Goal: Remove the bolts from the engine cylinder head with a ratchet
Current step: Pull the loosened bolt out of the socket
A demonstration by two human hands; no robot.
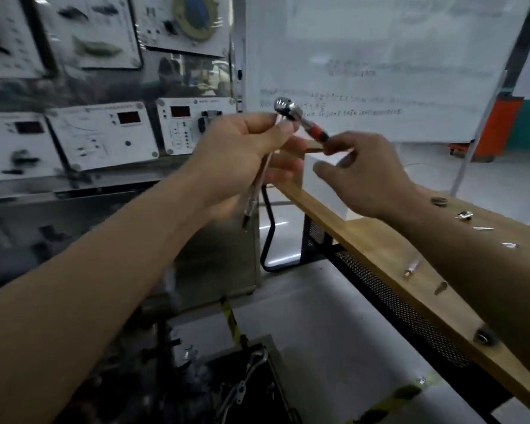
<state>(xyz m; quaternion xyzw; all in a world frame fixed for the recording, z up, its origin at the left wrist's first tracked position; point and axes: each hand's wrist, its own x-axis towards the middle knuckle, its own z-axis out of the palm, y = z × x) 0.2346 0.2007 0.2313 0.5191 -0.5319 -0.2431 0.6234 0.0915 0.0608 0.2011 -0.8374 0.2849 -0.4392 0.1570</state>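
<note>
Left hand [242,148] pinches long bolt [259,185] under ratchet [288,108]; right hand [371,175] grips handle. Loose bolts [412,267] on bench [364,237]; remainder unseen.

Shiny metal ratchet [288,109], matt wooden bench [380,240]

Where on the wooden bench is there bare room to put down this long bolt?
Bare wood lies along the long wooden bench top between the white rectangular block and the small silver bolts. Beyond the right forearm, loose small metal parts crowd it.
</note>
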